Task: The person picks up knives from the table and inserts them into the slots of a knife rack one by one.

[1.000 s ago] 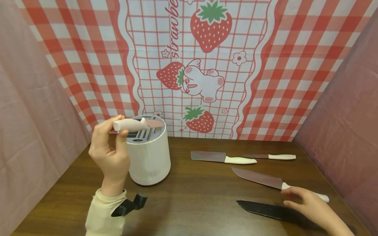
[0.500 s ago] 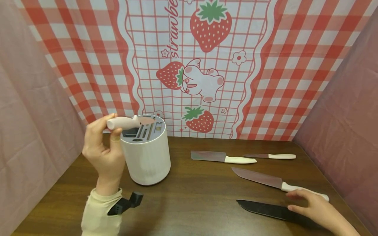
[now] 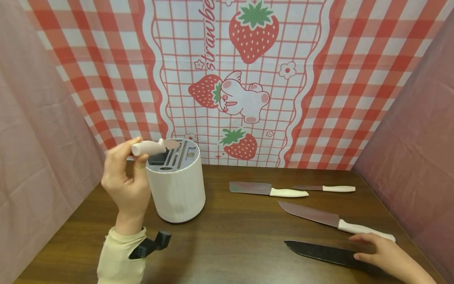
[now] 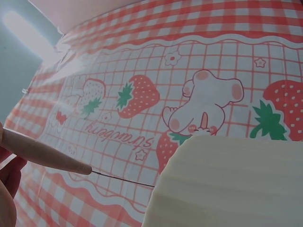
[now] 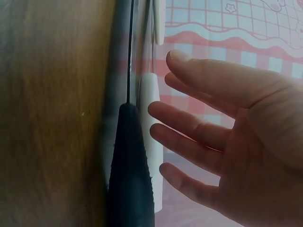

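My left hand pinches a small knife by its white handle, between thumb and fingers. Its short blade reaches over the left part of the slotted top of a round white knife block. The left wrist view shows the knife edge-on, its blade meeting the outline of the block. My right hand, fingers spread and holding nothing, hovers over a black knife and covers its handle in the head view. In the right wrist view, the black handle lies beside those fingertips.
Beyond the black knife lie a white-handled chef's knife, a cleaver-shaped knife and a slim knife on the wooden table. A strawberry-print cloth hangs behind, with pink cloth at both sides.
My left hand has shifted left with the small knife, whose blade now lies farther left over the block's top. My right hand has moved right, away from the chef's knife's handle.
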Tool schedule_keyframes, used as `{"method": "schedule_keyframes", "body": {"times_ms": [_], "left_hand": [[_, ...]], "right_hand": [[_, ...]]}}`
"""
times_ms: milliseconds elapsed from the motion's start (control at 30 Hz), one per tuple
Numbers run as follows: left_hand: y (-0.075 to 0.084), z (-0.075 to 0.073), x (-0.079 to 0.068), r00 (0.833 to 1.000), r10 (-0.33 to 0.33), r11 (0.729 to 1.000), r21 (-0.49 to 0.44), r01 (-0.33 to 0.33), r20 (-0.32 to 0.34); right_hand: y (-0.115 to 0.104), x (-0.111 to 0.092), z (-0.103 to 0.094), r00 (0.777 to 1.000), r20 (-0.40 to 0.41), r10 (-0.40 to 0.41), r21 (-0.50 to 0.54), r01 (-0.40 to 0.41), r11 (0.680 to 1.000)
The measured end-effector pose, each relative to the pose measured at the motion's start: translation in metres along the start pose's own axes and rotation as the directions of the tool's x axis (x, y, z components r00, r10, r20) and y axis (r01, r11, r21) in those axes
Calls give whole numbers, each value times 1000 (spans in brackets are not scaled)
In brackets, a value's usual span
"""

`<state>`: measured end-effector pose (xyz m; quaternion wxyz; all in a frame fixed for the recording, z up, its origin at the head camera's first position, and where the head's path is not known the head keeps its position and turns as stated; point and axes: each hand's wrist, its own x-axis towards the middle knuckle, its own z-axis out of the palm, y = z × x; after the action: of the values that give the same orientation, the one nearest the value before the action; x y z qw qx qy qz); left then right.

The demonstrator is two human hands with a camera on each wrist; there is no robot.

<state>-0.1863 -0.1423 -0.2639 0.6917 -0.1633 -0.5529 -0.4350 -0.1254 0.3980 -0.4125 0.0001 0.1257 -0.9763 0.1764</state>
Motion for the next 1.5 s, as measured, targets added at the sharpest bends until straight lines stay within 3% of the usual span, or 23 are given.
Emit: {"method": "schedule_keyframes", "body": {"times_ms": [400, 667, 867, 1067, 1367, 1500], "left_hand": [[3, 2, -2, 999, -6, 1000, 22, 5, 49], [-10, 5, -4, 996, -1, 1000, 27, -1, 87], [-20, 6, -7, 991, -6, 999, 34, 1, 131], [-26, 9, -12, 987, -15, 1000, 24, 11, 159], [-29, 12, -9, 982, -27, 999, 38, 20, 184], [-30, 14, -7, 978, -45, 998, 49, 35, 206]], "right_hand": [[7, -3, -3, 993, 91, 77, -28, -75, 997], [15, -5, -1, 976, 184, 121, 10, -125, 992], [21, -8, 1, 974, 194, 120, 33, -129, 991], [25, -12, 1, 980, 187, 72, 16, -76, 997], [38, -15, -3, 969, 245, 18, 74, -37, 997], [42, -15, -2, 961, 272, 49, 75, -71, 995]]}}
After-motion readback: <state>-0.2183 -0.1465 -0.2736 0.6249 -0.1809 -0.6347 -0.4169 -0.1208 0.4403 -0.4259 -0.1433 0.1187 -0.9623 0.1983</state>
